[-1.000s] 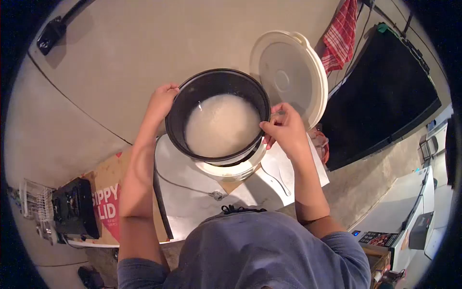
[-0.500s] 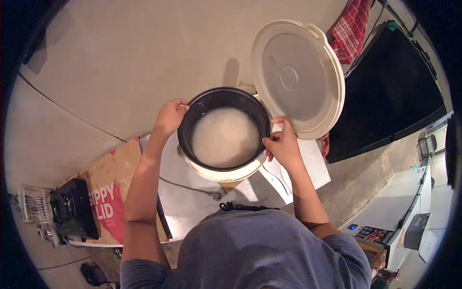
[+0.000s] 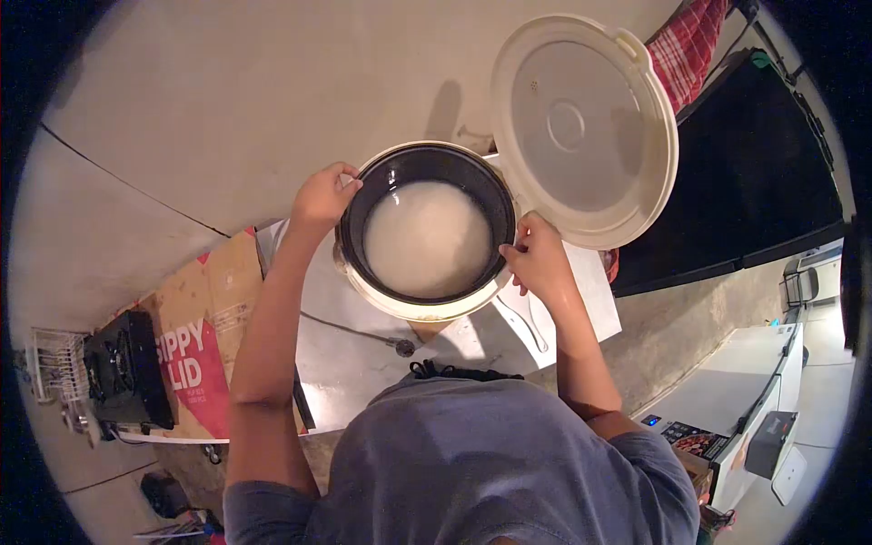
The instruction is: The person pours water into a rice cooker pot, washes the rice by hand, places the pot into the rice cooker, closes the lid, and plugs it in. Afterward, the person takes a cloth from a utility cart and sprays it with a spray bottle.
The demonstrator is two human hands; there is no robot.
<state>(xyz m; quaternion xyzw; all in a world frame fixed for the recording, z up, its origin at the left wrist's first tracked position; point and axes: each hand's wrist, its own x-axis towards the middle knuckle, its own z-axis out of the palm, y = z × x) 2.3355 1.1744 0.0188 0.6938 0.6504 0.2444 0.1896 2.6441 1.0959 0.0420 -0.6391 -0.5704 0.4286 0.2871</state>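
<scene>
A dark round pot sits inside the cream rice cooker, whose rim shows around it. Cloudy water over pale rice fills its bottom. At the pot's left edge, my left hand pinches the rim between thumb and fingers. My right hand holds the rim on the opposite side, fingers bent. The cooker's round lid stands open behind my right hand.
The cooker rests on a white table. A power plug and a white spatula lie in front. Leftward are cardboard, a black stove and a dish rack. A red checked cloth hangs behind a black panel.
The pot has settled lower into the cooker, and more of the cooker's rim shows around it. Both hands have gone down with it, still at its edges. The whole view has shifted slightly.
</scene>
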